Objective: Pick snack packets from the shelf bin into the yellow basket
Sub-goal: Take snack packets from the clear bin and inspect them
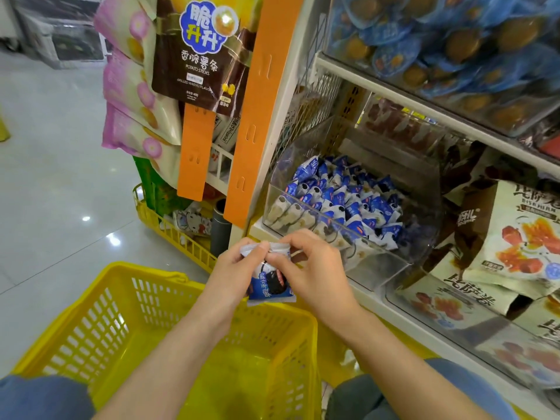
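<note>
Head view: left grip (238,268) and right grip (313,269) both pinch the packet (270,287) by its top edge over the basket (91,316) rim; lower it inside before releasing.

Both hands meet dead centre: the left hand (239,268) and right hand (315,268) pinch the top edge of a blue-and-white snack packet (271,287), which hangs upright between them. At seven o'clock sits the yellow basket (91,298), its far rim just under the packet. At two o'clock from the hands is the clear shelf bin (378,268), heaped with blue packets (348,201). At eleven o'clock, a brown potato-sticks bag (197,56) hangs beside an orange strip (194,153).
</note>
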Tool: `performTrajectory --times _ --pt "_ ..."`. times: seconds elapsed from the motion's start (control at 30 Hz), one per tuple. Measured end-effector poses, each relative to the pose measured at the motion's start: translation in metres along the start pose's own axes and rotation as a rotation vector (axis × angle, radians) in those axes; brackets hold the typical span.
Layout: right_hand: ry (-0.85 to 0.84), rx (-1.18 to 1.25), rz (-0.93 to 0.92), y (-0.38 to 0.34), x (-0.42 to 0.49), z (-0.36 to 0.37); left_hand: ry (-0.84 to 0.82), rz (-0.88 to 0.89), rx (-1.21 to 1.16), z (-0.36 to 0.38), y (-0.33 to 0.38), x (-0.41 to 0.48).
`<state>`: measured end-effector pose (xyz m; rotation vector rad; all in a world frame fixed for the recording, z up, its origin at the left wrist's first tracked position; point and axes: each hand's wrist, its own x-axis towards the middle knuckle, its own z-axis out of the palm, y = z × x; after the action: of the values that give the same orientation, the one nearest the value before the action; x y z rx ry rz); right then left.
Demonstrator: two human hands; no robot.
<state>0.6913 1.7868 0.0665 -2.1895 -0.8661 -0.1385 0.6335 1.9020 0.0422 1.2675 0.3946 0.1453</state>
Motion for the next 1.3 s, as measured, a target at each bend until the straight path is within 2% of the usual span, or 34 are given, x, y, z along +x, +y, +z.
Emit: performTrajectory --times 0.1,0.17,0.27,0.37,0.43,0.5,0.6,0.73,0.8,0.87,0.93,1.0,1.1,1.2,1.3 --pt "0.027 -0.065 -0.118 -0.002 -0.001 -0.001 -0.032 -0.024 -0.048 -0.003 0.001 0.000" --pt "0.038 -0.036 -0.081 -0.003 -0.001 -0.001 -0.045 -0.048 -0.082 -0.004 0.001 0.000" --pt "0.100 0.184 0.121 -0.002 0.003 -0.004 -0.069 -0.056 -0.016 -0.004 0.002 -0.002" --pt "0.128 0.489 0.380 0.000 0.009 -0.010 0.016 0.004 -0.036 -0.004 0.002 -0.002" --pt "0.101 0.649 0.500 0.000 0.012 -0.012 0.081 0.062 -0.058 -0.004 0.003 -0.002" --pt "-0.006 0.627 0.528 0.002 0.014 -0.013 0.131 0.125 -0.071 -0.005 0.005 -0.001" --pt "-0.260 0.394 0.493 0.006 0.014 -0.013 0.163 0.152 -0.119 -0.008 0.005 -0.001" --pt "-0.343 0.412 0.549 0.005 0.013 -0.016 0.130 0.122 -0.159 -0.008 0.004 -0.001" --pt "-0.341 0.376 0.513 0.003 0.012 -0.017 0.190 0.172 -0.055 -0.007 0.005 -0.001" --pt "-0.282 0.312 0.355 0.000 0.013 -0.020 0.244 0.277 0.146 -0.009 0.004 0.000" --pt "-0.243 0.359 0.219 -0.004 0.014 -0.022 0.242 0.363 0.322 -0.011 0.002 0.000" --pt "-0.256 0.385 0.184 -0.007 0.013 -0.021 0.218 0.403 0.411 -0.011 0.001 -0.002" --pt "-0.228 0.295 0.187 -0.006 0.011 -0.014 0.172 0.443 0.480 -0.008 -0.002 -0.004" --pt "-0.223 0.299 0.230 -0.005 0.010 -0.010 0.176 0.413 0.439 -0.008 -0.004 -0.004" --pt "-0.221 0.133 0.135 -0.003 0.009 -0.006 0.201 0.359 0.420 -0.009 -0.006 -0.002"
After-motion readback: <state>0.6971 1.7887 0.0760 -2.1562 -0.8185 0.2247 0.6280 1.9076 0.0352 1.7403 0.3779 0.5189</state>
